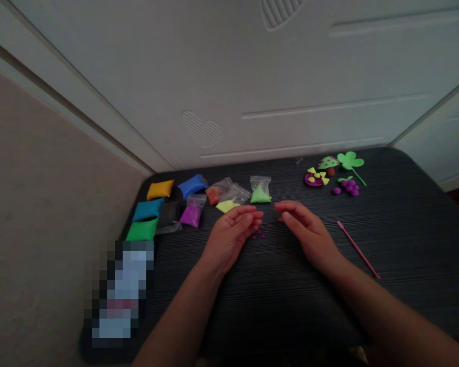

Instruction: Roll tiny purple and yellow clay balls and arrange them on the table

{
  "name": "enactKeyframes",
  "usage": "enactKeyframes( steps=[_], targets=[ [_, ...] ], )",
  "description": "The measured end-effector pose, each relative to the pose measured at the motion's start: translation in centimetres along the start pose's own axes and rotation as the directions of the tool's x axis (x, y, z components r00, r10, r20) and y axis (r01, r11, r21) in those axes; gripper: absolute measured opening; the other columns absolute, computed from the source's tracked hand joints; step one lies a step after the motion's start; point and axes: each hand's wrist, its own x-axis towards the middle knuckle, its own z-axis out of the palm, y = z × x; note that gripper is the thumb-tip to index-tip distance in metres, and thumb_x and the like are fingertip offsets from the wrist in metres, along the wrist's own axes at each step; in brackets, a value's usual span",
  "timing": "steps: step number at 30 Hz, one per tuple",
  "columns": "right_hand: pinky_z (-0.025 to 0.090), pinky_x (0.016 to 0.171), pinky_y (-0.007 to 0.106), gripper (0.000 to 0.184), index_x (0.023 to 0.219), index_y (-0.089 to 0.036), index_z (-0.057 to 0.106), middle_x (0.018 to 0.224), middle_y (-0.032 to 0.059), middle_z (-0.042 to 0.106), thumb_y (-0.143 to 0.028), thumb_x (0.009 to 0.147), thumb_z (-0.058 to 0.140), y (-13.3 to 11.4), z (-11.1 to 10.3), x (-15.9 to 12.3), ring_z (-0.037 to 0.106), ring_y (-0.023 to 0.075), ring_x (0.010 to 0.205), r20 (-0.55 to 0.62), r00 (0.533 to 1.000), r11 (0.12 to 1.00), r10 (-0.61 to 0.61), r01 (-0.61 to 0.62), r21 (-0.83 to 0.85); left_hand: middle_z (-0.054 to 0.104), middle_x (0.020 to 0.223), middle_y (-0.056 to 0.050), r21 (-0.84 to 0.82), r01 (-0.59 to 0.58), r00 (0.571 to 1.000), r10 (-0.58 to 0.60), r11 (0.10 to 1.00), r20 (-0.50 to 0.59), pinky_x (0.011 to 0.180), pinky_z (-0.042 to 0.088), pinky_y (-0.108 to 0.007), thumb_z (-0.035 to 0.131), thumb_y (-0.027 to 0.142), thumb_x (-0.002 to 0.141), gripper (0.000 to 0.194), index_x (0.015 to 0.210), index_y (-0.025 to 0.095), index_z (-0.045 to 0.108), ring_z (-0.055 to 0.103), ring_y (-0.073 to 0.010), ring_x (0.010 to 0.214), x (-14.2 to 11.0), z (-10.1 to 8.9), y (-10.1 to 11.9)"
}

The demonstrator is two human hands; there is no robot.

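My left hand [233, 232] hovers over the dark table, palm turned inward, its fingers loosely curved and the thumb lying close across them. Nothing shows in it, though the palm is partly hidden. Facing it is my right hand [309, 232], with a gap between thumb and fingers and nothing visible inside. A few tiny purple clay balls [263, 236] lie on the table just beside the left fingertips. Beyond the hands stands a zip bag of light green clay [260, 192]. A bag of yellow clay [229, 205] lies just behind the left hand.
Clay packs in orange [160, 189], blue [192, 186], purple [192, 215] and green [142, 229] lie at left. A pink modelling stick [358, 250] rests at right. Behind it are a purple clay dish with yellow pieces [316, 178], purple grapes [350, 187] and a green clover [351, 161].
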Motion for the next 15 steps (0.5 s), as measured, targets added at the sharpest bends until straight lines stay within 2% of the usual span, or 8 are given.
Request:
enactKeyframes(
  steps=[4, 10, 13, 15],
  targets=[
    [0.039, 0.091, 0.030, 0.021, 0.100, -0.025, 0.058, 0.110, 0.0024, 0.054, -0.034, 0.084, 0.049, 0.10, 0.05, -0.09, 0.048, 0.0144, 0.107, 0.009, 0.998, 0.994, -0.066, 0.066, -0.081, 0.068, 0.096, -0.008, -0.022, 0.011, 0.999, -0.010, 1.000, 0.051, 0.078, 0.048, -0.021, 0.053, 0.021, 0.081, 0.024, 0.103, 0.015, 0.060, 0.063, -0.0108, 0.082, -0.17, 0.25, -0.06],
    [0.040, 0.091, 0.031, 0.021, 0.103, -0.024, 0.056, 0.111, 0.0032, 0.054, -0.029, 0.084, 0.048, -0.18, 0.06, -0.34, 0.049, 0.0140, 0.107, 0.034, 0.984, 0.959, -0.177, 0.180, -0.218, 0.069, 0.088, -0.007, -0.006, 0.019, 0.997, -0.018, 1.000, 0.075, 0.073, 0.049, -0.024, 0.054, 0.021, 0.081, 0.034, 0.114, 0.020, 0.050, 0.064, -0.0110, 0.073, -0.37, 0.50, 0.21],
    [0.041, 0.090, 0.030, 0.021, 0.104, -0.023, 0.055, 0.112, 0.0037, 0.054, -0.027, 0.084, 0.048, -0.34, 0.07, -0.47, 0.049, 0.0137, 0.106, 0.065, 0.974, 0.930, -0.215, 0.225, -0.291, 0.069, 0.073, -0.003, 0.034, 0.010, 0.998, -0.012, 0.999, 0.068, 0.063, 0.047, -0.021, 0.062, 0.017, 0.074, 0.036, 0.109, 0.019, 0.052, 0.061, -0.0090, 0.060, -0.40, 0.44, 0.20],
    [0.042, 0.089, 0.031, 0.022, 0.104, -0.023, 0.055, 0.113, 0.0042, 0.053, -0.027, 0.084, 0.049, -0.33, 0.11, -0.53, 0.049, 0.0138, 0.105, 0.082, 0.969, 0.911, -0.235, 0.249, -0.329, 0.066, 0.062, 0.001, 0.054, -0.005, 0.999, 0.002, 0.999, 0.051, 0.057, 0.044, -0.019, 0.065, 0.016, 0.070, 0.025, 0.094, 0.017, 0.056, 0.057, -0.0073, 0.053, -0.37, 0.28, 0.03]
  ],
)
